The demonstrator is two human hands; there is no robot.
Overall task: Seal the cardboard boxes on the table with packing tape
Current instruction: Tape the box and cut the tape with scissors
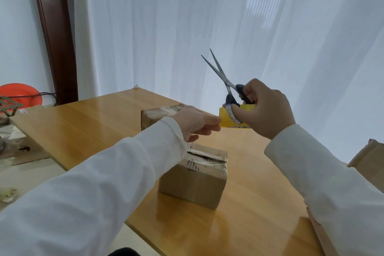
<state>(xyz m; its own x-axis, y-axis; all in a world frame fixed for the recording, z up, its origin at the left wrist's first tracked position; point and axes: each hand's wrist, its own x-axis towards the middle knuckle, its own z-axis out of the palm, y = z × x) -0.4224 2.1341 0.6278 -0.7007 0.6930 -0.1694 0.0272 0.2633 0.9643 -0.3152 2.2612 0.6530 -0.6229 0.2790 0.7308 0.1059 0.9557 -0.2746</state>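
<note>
The right hand (pixel 268 110) holds two things at once: a yellow roll of packing tape (pixel 233 117) hooked on a finger through its core, and a pair of steel scissors with dark blue handles (pixel 223 78), blades parted and pointing up toward 11 o'clock. The left hand (pixel 193 123) pinches the free end of the tape between thumb and fingers (pixel 209 129), just at 9 o'clock of the roll.

The likely trouble is that double load. With the scissors gripped only by curled fingers that also carry the roll, a hard pull on the tape could twist the roll and swing the open blades toward the left hand, or the scissors could slip. A short free end may also fold back and stick to itself.

The small brown cardboard box with a gaping top seam (pixel 195 174) sits on the wooden tabletop (pixel 99 118) at 6 o'clock of the hands, unsealed. A second taped brown box (pixel 154 114) lies beyond, half hidden by the left wrist. More cardboard at the right edge (pixel 367 162) is cut off. How much tape is drawn out cannot be made out.
</note>
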